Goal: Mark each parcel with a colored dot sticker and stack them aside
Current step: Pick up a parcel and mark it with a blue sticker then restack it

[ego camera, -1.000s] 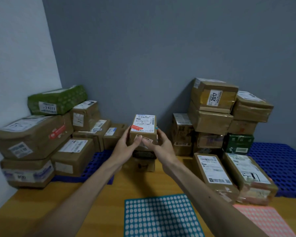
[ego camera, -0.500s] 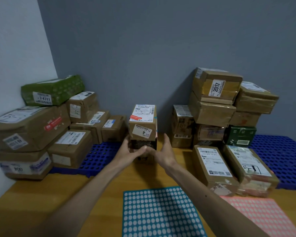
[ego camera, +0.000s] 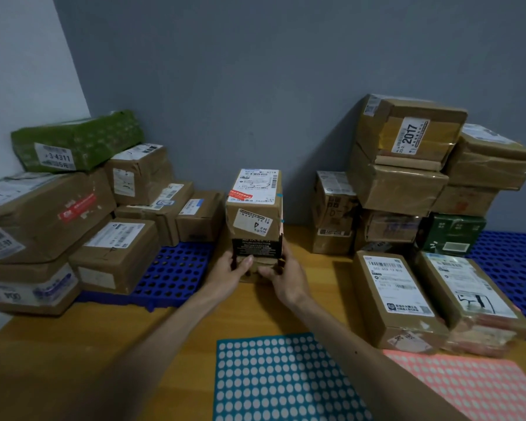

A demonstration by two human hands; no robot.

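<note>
A small stack of parcels stands mid-table. Its top parcel (ego camera: 255, 205) is brown with a white shipping label, a red sticker and a small teal dot on its right edge. Under it sit a black box (ego camera: 254, 247) and a low brown bottom parcel (ego camera: 253, 270). My left hand (ego camera: 229, 271) grips the stack's left lower side, thumb across the bottom parcel's front. On the right lower side, my right hand (ego camera: 283, 276) holds the same parcel, fingers reaching up beside the black box. A teal dot-sticker sheet (ego camera: 286, 378) and a pink dot-sticker sheet (ego camera: 474, 387) lie near me.
A pile of parcels topped by a green one (ego camera: 76, 141) fills the left corner on a blue perforated mat (ego camera: 176, 268). A taller pile (ego camera: 407, 165) leans on the wall at right. Two long parcels (ego camera: 395, 299) lie in front of it. The wooden table (ego camera: 104, 360) shows at front left.
My hands let go of the labelled top parcel, which now rests on the stack. They dropped down and now hold the stack's base. The view moved closer.
</note>
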